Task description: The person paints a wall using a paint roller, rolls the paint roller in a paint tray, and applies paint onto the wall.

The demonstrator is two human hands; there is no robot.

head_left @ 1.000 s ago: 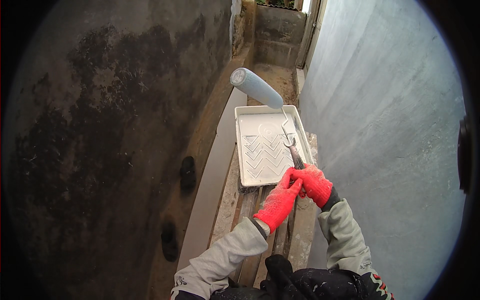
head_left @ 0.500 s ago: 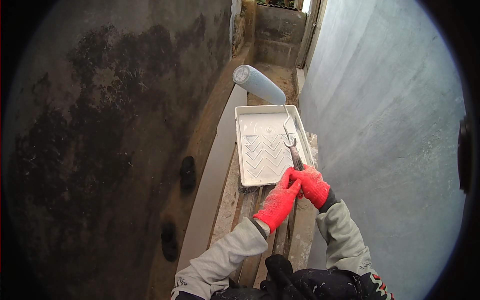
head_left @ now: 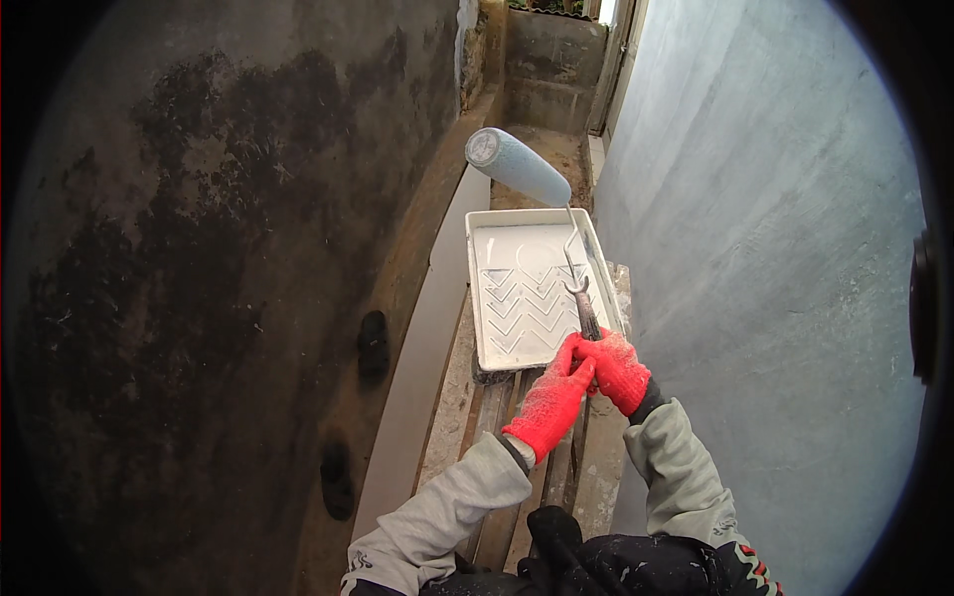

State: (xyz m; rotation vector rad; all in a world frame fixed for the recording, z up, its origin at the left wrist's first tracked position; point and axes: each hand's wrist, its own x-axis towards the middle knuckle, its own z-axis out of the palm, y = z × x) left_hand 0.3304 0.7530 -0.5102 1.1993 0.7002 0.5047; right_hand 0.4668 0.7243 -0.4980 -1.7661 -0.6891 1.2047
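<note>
1. The paint roller with a pale grey-blue fuzzy sleeve [head_left: 519, 167] and a bent wire frame is up in the air, its sleeve above the far end of the tray, tilted with the round end cap facing up-left.
2. Its dark handle [head_left: 586, 320] runs down from the wire frame into my hands, over the tray's right rim.
3. My right hand [head_left: 618, 370], in a red knitted glove, is wrapped tight around the lower end of the handle.
4. My left hand [head_left: 550, 407], also in a red glove, presses against the right one from below; its fingers reach to the handle, but I cannot tell how fully they close around it.
5. The white rectangular plastic paint tray [head_left: 482, 298] with raised chevron ridges lies just beyond my hands, on worn wooden planks [head_left: 459, 397].
6. A dark, stained concrete wall [head_left: 219, 248] stands on my left; a smooth pale grey-blue wall [head_left: 775, 248] on my right.
</note>
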